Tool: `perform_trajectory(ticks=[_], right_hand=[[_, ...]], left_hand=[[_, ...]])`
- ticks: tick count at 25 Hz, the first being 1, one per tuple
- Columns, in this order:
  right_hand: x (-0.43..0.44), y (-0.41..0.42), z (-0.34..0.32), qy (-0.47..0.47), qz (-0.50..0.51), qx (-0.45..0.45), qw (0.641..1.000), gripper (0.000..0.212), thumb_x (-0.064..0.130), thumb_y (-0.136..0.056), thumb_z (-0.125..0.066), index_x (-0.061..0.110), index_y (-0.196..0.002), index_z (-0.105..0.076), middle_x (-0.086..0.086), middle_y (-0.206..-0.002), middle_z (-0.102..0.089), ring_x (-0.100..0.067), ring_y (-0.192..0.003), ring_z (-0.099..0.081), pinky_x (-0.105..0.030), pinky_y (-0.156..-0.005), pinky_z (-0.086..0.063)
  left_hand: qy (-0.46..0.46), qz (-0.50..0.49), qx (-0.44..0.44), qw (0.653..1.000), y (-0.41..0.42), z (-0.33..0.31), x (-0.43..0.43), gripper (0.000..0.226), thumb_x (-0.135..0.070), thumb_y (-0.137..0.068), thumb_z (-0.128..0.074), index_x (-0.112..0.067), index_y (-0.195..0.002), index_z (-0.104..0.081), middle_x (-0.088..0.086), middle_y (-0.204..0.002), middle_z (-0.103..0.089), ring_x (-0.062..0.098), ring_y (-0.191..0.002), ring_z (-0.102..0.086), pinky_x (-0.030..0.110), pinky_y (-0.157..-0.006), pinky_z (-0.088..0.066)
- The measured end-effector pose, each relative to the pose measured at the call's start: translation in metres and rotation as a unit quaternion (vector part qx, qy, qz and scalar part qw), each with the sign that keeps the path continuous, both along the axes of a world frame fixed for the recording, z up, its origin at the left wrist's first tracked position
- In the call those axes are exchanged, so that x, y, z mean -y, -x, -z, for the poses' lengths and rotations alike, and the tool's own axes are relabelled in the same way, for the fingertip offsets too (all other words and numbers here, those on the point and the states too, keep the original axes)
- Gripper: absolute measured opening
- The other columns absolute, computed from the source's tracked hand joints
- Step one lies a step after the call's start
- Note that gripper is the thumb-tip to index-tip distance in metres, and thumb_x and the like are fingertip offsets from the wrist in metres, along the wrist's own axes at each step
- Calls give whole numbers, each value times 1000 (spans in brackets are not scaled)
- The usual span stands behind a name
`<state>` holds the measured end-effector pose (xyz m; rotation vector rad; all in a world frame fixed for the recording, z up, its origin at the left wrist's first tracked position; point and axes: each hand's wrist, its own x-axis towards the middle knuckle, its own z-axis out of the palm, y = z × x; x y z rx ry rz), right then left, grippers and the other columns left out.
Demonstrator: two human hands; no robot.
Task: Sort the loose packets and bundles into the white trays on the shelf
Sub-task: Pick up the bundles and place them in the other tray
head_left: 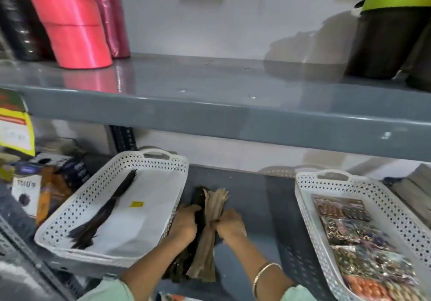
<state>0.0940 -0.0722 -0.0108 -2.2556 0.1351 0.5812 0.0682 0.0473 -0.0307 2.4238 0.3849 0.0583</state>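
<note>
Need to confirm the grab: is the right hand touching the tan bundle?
Touching. The head view shows the right hand with its fingers closed on the tan bundle.

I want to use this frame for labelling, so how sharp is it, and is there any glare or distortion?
Head view: motion blur softens everything, worst on both hands and the bundles they grip; print on the packets in the right tray is unreadable. The upper shelf shows glossy reflections, including the pink rolls. Wide-angle bending curves the shelf edge.
</note>
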Motion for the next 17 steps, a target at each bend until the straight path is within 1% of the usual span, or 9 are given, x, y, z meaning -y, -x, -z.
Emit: perform_trajectory(ticks=[2, 4, 6, 7, 9, 11, 13, 15, 17], right_hand=[[-7, 3, -6, 32, 3, -1, 999, 33, 19, -76, -67, 4, -106, -64, -13, -111, -67, -26, -103, -66, -31, -78, -54], [-6, 5, -11, -15, 15, 15, 1000, 13, 14, -74, -68, 8, -84, -64, -8, -88, -68, -23, -85, -66, -26, -63, -53], [-2, 3, -10, -102, 32, 55, 993, 17, 5, -74, -67, 13, -74, -53, 2, -69, -54, -13, -66, -55, -22, -53, -43], [1, 4, -11, -147, 31, 65, 987, 20, 0, -75, -66, 12, -85, -54, 5, -72, -54, -10, -67, -53, -21, -56, -42], [9, 3, -19, -238, 16, 64, 969, 48, -7, -77, -62, 15, -119, -53, 4, -90, -59, -11, -80, -57, -20, -62, -46], [16, 1, -38, -302, 18, 37, 952, 62, -8, -82, -58, 21, -136, -43, 4, -105, -58, -9, -82, -58, -22, -63, -47], [17, -3, -61, -352, 8, 13, 936, 62, -4, -87, -55, 26, -139, -39, 7, -105, -59, -6, -78, -57, -24, -60, -46], [10, -5, -85, -390, -22, 10, 920, 57, -1, -89, -53, 29, -137, -43, 11, -100, -61, -6, -81, -58, -24, -60, -47], [-12, -4, -103, -418, -56, 12, 907, 57, -1, -89, -53, 32, -134, -46, 9, -105, -62, -5, -82, -59, -22, -60, -50]], left_hand=[[48, -15, 0, 999, -3, -1, 0, 39, 9, -80, -48, -7, -110, -66, 14, -123, -61, 28, -113, -58, 18, -82, -39], [120, -23, -11, 992, -4, -3, -1, 44, 17, -70, -51, -2, -106, -68, 15, -115, -67, 25, -107, -61, 17, -81, -39], [217, -43, -26, 975, -5, -7, -4, 44, 20, -69, -54, 1, -106, -67, 17, -109, -68, 24, -98, -61, 22, -81, -42], [274, -54, -41, 959, -5, -10, -5, 44, 21, -70, -55, 1, -109, -66, 20, -113, -67, 24, -98, -59, 25, -82, -45], [366, -57, -60, 927, -4, -23, -5, 47, 21, -75, -55, 2, -117, -62, 23, -123, -62, 26, -104, -57, 27, -85, -48], [421, -42, -53, 905, -1, -40, -5, 49, 18, -78, -56, 3, -124, -56, 21, -128, -58, 23, -110, -51, 23, -85, -45], [452, -25, -30, 891, 2, -64, -11, 49, 14, -79, -57, 0, -126, -55, 19, -132, -55, 25, -121, -48, 24, -94, -39], [473, -3, -8, 881, 5, -89, -28, 49, 11, -81, -58, -5, -127, -55, 17, -131, -56, 27, -121, -50, 30, -91, -42], [442, 14, 36, 896, 9, -110, -58, 48, 10, -82, -58, -7, -126, -56, 11, -124, -58, 21, -116, -50, 27, -85, -44]])
